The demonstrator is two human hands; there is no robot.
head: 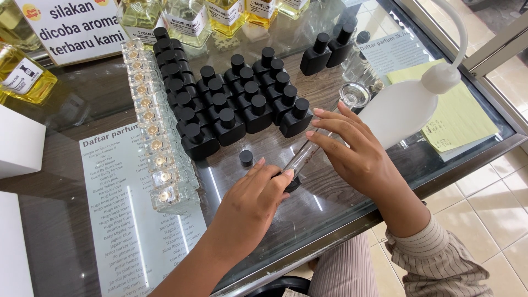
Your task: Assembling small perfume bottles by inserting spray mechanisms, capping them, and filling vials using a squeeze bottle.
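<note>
Glass counter (82,93), frame centre: my left hand (250,206) pinches a small black bottle (293,183); my right hand (352,151), fingers closed, grips a clear glass tube (301,157) slanting into it, below rows of black bottles (231,107).

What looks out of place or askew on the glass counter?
One small black round cap lies loose on the glass counter, apart from the capped black square bottles. The clear glass tube between both hands lies tilted. No spill visible.
</note>
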